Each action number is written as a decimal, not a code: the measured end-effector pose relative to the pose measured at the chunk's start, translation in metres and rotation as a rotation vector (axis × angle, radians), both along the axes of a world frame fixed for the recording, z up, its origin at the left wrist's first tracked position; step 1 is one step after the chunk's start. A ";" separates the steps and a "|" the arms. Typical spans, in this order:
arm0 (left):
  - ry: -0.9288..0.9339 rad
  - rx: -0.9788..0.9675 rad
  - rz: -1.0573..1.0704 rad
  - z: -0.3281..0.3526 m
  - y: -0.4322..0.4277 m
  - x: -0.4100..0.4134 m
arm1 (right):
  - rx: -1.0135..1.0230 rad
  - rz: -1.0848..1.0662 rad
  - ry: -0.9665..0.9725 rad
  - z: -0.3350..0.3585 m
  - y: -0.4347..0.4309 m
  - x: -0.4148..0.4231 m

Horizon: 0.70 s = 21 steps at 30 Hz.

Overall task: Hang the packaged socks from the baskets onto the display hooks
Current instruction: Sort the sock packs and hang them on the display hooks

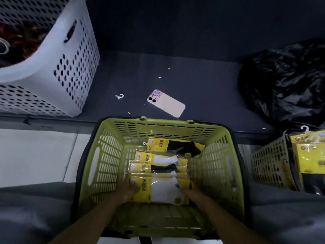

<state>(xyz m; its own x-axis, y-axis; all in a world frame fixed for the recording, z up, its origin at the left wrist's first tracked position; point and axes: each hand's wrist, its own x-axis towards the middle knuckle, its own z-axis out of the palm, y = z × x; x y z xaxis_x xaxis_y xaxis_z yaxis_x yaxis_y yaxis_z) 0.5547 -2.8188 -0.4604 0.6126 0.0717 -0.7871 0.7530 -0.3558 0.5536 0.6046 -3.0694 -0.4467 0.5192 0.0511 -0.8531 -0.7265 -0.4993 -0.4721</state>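
Head view: at 6 o'clock inside the green basket [105,138], the left hand [129,188] and right hand [192,189] grip the nearest sock pack [163,190] by its side edges, fingers curled.

Green basket [109,166] walls close around sock packs [163,166].

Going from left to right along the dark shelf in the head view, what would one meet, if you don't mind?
White basket → loose plastic hook → phone → black plastic bag.
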 end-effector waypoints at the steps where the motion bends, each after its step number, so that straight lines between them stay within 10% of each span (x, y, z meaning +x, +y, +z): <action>1: 0.000 0.002 0.002 0.001 0.000 0.001 | -0.008 0.006 -0.007 -0.001 0.000 0.001; 21: -0.227 0.014 0.277 0.076 0.020 0.043 | 0.242 -0.246 -0.182 0.075 -0.008 0.046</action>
<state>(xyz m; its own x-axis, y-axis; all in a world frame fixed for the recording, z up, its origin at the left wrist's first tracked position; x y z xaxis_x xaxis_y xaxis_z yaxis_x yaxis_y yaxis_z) 0.5978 -2.7983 -0.3846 0.7276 0.2697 -0.6308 0.6802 -0.1644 0.7143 0.6505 -3.0771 -0.3717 0.6826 0.0947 -0.7246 -0.7043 -0.1790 -0.6870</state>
